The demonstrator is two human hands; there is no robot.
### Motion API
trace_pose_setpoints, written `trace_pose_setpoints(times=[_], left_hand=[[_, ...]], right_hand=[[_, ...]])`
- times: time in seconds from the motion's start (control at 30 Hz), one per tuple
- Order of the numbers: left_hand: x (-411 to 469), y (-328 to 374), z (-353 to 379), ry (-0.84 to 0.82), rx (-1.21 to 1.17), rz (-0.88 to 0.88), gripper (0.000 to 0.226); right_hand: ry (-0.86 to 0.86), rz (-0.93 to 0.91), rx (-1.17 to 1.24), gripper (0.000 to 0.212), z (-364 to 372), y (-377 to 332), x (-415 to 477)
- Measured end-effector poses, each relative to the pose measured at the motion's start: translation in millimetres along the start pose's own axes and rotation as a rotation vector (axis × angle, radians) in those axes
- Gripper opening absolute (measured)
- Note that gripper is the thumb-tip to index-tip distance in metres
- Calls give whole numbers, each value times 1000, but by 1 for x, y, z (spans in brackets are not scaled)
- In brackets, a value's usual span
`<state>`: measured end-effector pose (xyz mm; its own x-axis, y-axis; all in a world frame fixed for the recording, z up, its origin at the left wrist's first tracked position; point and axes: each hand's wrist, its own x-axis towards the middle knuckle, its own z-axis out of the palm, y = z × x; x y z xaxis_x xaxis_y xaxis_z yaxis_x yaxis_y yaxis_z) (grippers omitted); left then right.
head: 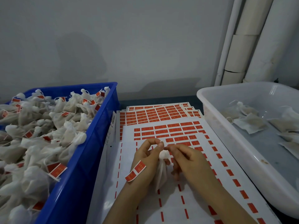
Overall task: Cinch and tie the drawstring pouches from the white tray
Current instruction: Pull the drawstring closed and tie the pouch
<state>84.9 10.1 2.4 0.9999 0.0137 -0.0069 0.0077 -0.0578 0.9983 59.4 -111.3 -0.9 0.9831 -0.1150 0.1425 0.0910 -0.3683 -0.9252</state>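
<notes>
- Left hand (145, 157): fingers curled, thumb and forefinger pressed together in a pinch at the top of the white mesh drawstring pouch (162, 170). The string itself is too fine to be made out.
- Right hand (189, 160): fingertips are brought to the bunched neck of the pouch in a pinch, with the lower fingers curled at its side.
- White mesh drawstring pouch: held upright between the two hands, mouth gathered into a small knob, body hanging below the fingers.
- Red-and-white rectangular paper label (135, 171): stuck on the back of the left hand.
- White sheets of red peel-off labels (178, 131): spread on the worktop beneath and beyond both hands, overlapping.
- Blue plastic crate (97, 143): set just left of the left hand, heaped with tied, labelled pouches (40, 135).
- White plastic tray (226, 136): set right of the right hand, with flat, untied pouches (249, 124) lying inside.
</notes>
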Motion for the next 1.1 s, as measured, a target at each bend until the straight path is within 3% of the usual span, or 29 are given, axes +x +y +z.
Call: trace_pose_setpoints(times=[0.23,0.43,0.57,0.63,0.77,0.87,1.03,1.1], left_hand=[[-4,3,-2,-92,14,33,3],[-3,-2,-2,-124,-16,20,4],[-4,-5,1,-145,10,49,5],[-5,-5,2,-151,19,70,2],[-7,-3,2,-187,-3,110,33],[-8,-6,-1,-272,35,96,45],[-7,-10,-1,-401,76,35,29],[-7,-9,-3,-453,38,36,33]], right_hand=[[-112,148,249,15,-10,-2,1],[-163,161,129,9,-18,-2,4],[-211,147,32,23,-23,-3,3],[-205,146,18,25,-24,-3,4],[-154,159,115,8,-23,2,5],[-123,187,228,8,-22,3,6],[-109,206,324,11,-19,4,7],[-75,195,356,11,-19,3,7]])
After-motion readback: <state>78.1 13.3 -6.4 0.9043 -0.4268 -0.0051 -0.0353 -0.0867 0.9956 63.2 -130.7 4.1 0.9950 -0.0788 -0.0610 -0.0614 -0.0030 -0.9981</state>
